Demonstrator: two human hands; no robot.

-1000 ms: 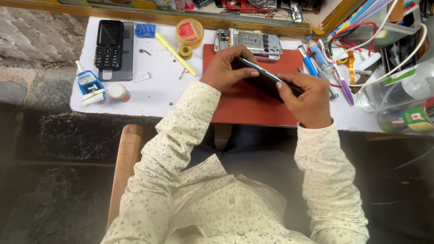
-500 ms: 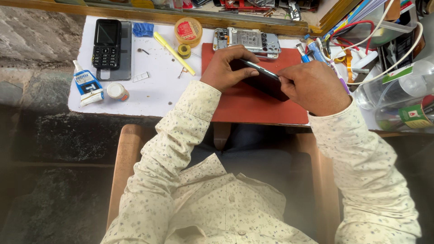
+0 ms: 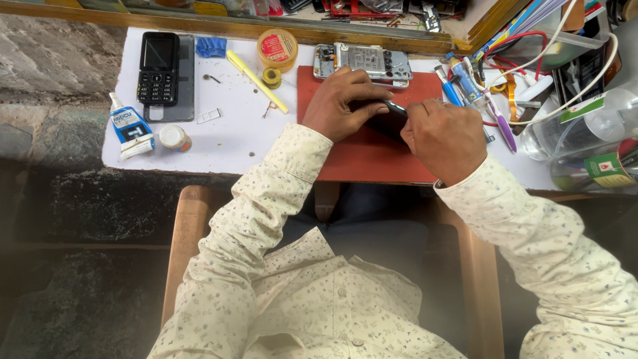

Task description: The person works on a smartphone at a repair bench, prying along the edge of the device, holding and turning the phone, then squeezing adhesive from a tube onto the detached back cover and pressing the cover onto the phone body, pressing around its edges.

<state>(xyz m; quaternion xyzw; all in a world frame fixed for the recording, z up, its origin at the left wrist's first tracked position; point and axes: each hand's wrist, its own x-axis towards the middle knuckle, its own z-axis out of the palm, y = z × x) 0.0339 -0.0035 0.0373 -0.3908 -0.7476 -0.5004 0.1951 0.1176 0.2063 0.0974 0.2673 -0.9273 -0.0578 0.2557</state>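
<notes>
A dark phone sits between both hands over the red mat, mostly hidden by them; only its dark body and a thin pale edge show. The left hand curls closed around its left end, fingers wrapped over the top. The right hand closes on the right end, fingertips pinched at the edge. Just beyond the hands, an opened phone frame lies at the mat's far rim. To the left on the white surface lie a yellow tool, a round tin, a black keypad phone, a glue tube and a small jar. Tools and cables crowd the right side.
</notes>
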